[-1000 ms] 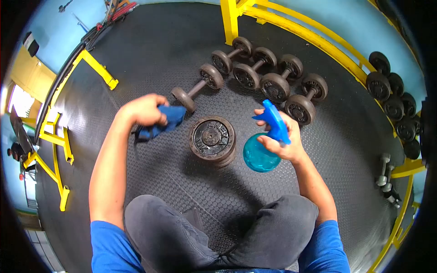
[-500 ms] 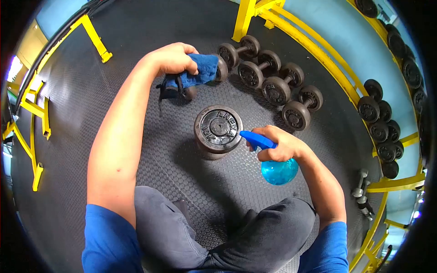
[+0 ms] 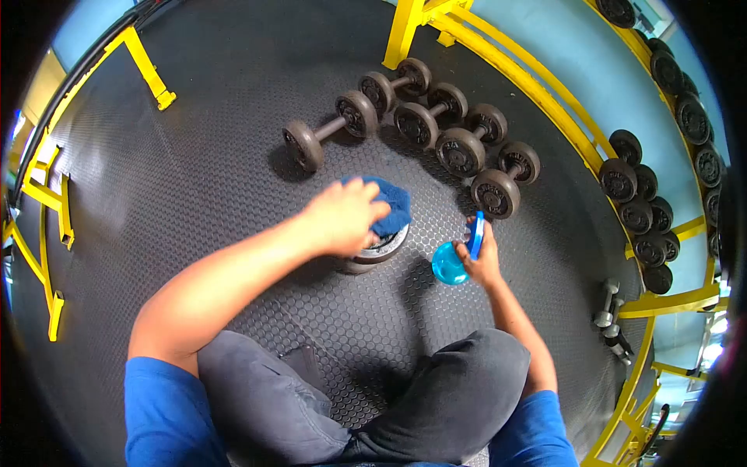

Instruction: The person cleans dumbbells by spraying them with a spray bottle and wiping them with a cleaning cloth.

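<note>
Left hand (image 3: 342, 218) is pressing a blue cloth (image 3: 391, 204) flat onto the upright dumbbell (image 3: 377, 251) just past the knees, fingers closed on the cloth. Right hand (image 3: 482, 261) is wrapped round the spray bottle (image 3: 453, 261) beside it (resting on the rubber floor (image 3: 194, 179)). Push sideways too hard and that dumbbell could tip toward the loose dumbbells (image 3: 459, 140) behind.

Blue cloth (image 3: 391, 201); seemingly teal bottle (image 3: 448, 265).

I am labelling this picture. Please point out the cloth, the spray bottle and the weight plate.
cloth (image 3: 394, 202), head view, on the blue fabric beside the fingers.
spray bottle (image 3: 447, 266), head view, on the round blue body.
weight plate (image 3: 381, 247), head view, on the rim below the cloth.
</note>
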Demonstrator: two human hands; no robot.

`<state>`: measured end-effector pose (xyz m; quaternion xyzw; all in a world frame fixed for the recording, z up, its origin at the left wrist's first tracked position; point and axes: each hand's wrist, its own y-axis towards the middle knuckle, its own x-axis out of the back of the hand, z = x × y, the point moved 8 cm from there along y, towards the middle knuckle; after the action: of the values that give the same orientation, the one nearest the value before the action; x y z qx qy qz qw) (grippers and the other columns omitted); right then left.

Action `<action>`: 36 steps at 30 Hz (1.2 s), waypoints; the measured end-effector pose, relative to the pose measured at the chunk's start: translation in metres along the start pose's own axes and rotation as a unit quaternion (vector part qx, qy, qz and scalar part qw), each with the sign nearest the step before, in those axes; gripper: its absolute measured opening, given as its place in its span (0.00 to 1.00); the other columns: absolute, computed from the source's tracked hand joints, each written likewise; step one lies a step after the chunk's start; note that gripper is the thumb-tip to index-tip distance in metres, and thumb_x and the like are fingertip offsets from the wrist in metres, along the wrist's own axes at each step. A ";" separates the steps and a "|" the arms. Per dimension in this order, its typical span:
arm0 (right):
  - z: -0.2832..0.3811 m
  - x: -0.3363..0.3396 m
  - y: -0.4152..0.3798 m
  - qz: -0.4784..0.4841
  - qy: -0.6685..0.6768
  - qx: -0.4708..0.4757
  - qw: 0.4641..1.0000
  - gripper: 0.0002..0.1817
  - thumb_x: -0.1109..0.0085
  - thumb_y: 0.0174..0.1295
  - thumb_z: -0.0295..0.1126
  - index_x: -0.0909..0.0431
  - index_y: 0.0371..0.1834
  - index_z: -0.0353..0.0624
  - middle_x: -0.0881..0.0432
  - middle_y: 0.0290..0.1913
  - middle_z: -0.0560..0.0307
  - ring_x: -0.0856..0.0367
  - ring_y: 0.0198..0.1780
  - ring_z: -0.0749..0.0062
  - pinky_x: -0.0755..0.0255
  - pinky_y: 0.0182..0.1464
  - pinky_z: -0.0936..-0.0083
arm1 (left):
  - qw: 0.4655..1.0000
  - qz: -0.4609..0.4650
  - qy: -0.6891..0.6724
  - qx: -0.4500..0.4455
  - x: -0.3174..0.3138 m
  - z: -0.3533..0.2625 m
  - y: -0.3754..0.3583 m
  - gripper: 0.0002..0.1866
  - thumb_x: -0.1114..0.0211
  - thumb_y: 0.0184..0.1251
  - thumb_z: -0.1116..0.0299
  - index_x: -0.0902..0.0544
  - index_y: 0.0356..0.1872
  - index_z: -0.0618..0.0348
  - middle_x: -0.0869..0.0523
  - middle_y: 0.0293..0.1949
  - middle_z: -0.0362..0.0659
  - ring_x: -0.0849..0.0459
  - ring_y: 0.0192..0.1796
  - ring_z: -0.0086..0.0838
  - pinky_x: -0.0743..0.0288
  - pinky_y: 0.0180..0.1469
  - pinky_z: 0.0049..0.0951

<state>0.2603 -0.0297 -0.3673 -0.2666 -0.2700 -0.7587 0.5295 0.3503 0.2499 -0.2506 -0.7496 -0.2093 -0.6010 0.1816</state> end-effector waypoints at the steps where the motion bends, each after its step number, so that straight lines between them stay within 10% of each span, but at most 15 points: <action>1: -0.018 -0.008 -0.009 0.000 0.014 -0.089 0.996 0.39 0.25 0.51 0.34 0.34 0.67 0.40 0.20 0.57 0.39 0.19 0.58 0.45 0.26 0.59 0.57 | 0.998 -0.056 -0.016 -0.017 -0.004 -0.008 -0.009 0.21 0.29 0.59 0.54 0.17 0.51 0.54 0.21 0.50 0.48 0.22 0.54 0.44 0.25 0.57 0.46; 7: -0.047 -0.015 -0.040 0.025 -0.015 -0.032 0.999 0.59 0.19 0.44 0.35 0.50 0.78 0.40 0.34 0.71 0.34 0.32 0.72 0.42 0.34 0.71 0.57 | 0.993 0.027 -0.056 -0.097 -0.005 -0.014 -0.036 0.19 0.30 0.60 0.58 0.16 0.52 0.51 0.22 0.59 0.46 0.24 0.63 0.40 0.27 0.60 0.43; 12: 0.019 0.040 -0.031 0.099 -0.015 0.070 0.992 0.66 0.15 0.35 0.38 0.51 0.78 0.41 0.38 0.74 0.34 0.38 0.76 0.45 0.42 0.76 0.57 | 0.992 -0.097 -0.033 -0.070 -0.006 -0.009 0.005 0.19 0.31 0.58 0.61 0.17 0.52 0.53 0.21 0.61 0.47 0.22 0.62 0.43 0.27 0.61 0.43; 15: 0.073 0.078 -0.008 0.057 -0.056 0.046 0.996 0.59 0.18 0.39 0.39 0.43 0.76 0.39 0.35 0.73 0.36 0.37 0.75 0.46 0.44 0.76 0.56 | 0.991 -0.098 -0.090 -0.033 -0.004 0.001 -0.001 0.20 0.30 0.57 0.61 0.17 0.51 0.53 0.19 0.57 0.47 0.21 0.60 0.43 0.26 0.59 0.45; 19: 0.192 0.033 0.004 0.225 -0.023 0.274 0.935 0.42 0.27 0.52 0.43 0.32 0.68 0.35 0.30 0.69 0.37 0.31 0.71 0.44 0.43 0.74 0.54 | 0.973 -0.002 -0.194 -0.129 0.001 -0.026 -0.022 0.26 0.25 0.49 0.60 0.18 0.52 0.55 0.17 0.51 0.47 0.21 0.61 0.39 0.28 0.63 0.43; 22: 0.224 -0.040 -0.002 0.263 -0.038 0.327 0.907 0.45 0.31 0.55 0.53 0.35 0.71 0.37 0.32 0.70 0.36 0.32 0.71 0.43 0.43 0.75 0.53 | 0.918 -0.017 -0.394 0.040 0.002 0.017 -0.018 0.41 0.19 0.46 0.60 0.29 0.62 0.60 0.21 0.54 0.49 0.18 0.57 0.41 0.24 0.62 0.41; 26: 0.216 -0.085 -0.025 0.210 -0.104 0.463 0.855 0.43 0.38 0.59 0.60 0.35 0.74 0.49 0.34 0.74 0.43 0.37 0.75 0.48 0.46 0.76 0.47 | 0.776 -0.022 -0.602 0.185 -0.011 0.063 -0.040 0.26 0.27 0.57 0.73 0.28 0.55 0.56 0.23 0.55 0.40 0.19 0.55 0.25 0.23 0.58 0.31; 32: 0.186 -0.069 0.065 0.061 -0.085 0.374 0.921 0.28 0.36 0.49 0.41 0.20 0.54 0.41 0.20 0.62 0.46 0.23 0.64 0.47 0.36 0.68 0.50 | 0.811 -0.110 -0.540 0.196 -0.006 0.078 -0.038 0.18 0.33 0.66 0.69 0.25 0.54 0.59 0.21 0.51 0.39 0.21 0.52 0.23 0.25 0.56 0.27; 36: 0.233 -0.098 0.008 0.158 -0.022 0.425 0.891 0.27 0.36 0.56 0.43 0.21 0.56 0.40 0.23 0.65 0.44 0.28 0.69 0.50 0.41 0.74 0.54 | 0.835 -0.222 -0.458 0.210 -0.008 0.093 -0.032 0.15 0.35 0.71 0.65 0.22 0.53 0.62 0.19 0.44 0.38 0.22 0.47 0.20 0.26 0.52 0.24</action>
<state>0.3250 0.1936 -0.2685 -0.0719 -0.5328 -0.4711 0.6993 0.4091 0.3247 -0.2774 -0.8162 -0.5509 -0.1548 0.0796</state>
